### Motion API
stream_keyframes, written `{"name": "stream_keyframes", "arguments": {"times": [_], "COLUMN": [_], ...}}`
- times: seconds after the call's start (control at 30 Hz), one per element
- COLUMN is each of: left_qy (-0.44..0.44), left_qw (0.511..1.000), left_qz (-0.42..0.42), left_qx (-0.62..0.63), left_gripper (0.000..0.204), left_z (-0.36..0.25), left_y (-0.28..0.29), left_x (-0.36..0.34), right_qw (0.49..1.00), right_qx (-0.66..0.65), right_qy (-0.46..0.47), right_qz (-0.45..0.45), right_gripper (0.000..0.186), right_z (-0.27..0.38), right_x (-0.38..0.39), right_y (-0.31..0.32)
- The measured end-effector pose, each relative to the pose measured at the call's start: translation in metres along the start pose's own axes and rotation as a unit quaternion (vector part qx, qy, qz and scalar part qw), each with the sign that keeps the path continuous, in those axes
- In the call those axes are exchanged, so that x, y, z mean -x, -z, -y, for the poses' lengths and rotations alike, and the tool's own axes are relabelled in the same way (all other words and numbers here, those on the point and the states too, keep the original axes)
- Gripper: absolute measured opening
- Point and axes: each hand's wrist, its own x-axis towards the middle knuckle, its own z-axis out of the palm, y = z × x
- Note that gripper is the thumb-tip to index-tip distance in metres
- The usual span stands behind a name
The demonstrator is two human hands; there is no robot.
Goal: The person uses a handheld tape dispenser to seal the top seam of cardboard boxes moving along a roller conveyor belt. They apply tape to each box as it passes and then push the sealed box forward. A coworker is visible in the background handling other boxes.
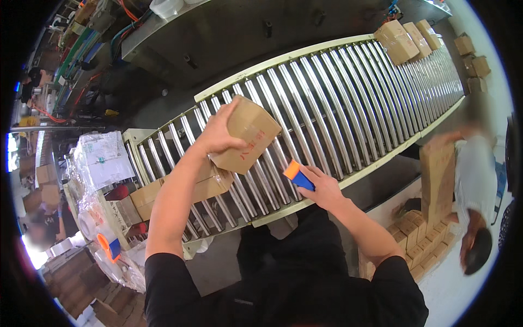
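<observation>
My left hand is closed on a small brown cardboard box with red markings. The box is tilted above the roller conveyor. In my right hand, near the conveyor's front edge, is a blue hand tool with an orange end; my fingers hide part of it, so its exact kind is unclear. The tool is apart from the box, a little to its right. Beneath the held box, more brown cardboard boxes lie on the rollers toward the left.
Several cartons stand at the conveyor's far right end. A person at the right handles a tall carton beside stacked small boxes. On the left, a plastic-wrapped side table carries papers and another blue-and-orange tool.
</observation>
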Motion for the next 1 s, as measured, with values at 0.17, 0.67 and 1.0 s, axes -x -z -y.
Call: {"name": "stream_keyframes", "arguments": {"times": [0.17,0.67,1.0], "left_qy": [0.190,0.058,0.244], "left_qw": [0.838,0.866,0.877], "left_qz": [0.000,-0.062,0.288], "left_qx": [0.512,0.493,0.296], "left_gripper": [0.118,0.093,0.080], "left_z": [-0.002,-0.224,-0.169], "left_y": [-0.013,-0.284,-0.193], "left_x": [-0.007,-0.234,-0.081], "right_qw": [0.997,0.618,0.969], "right_qx": [0.035,-0.716,-0.174], "right_qy": [0.009,-0.324,-0.070], "right_qz": [0.074,-0.022,-0.163], "right_gripper": [0.073,0.050,0.072], "right_z": [-0.031,-0.199,-0.052], "right_x": [-0.090,0.100,0.043], "right_y": [0.020,0.118,0.122]}}
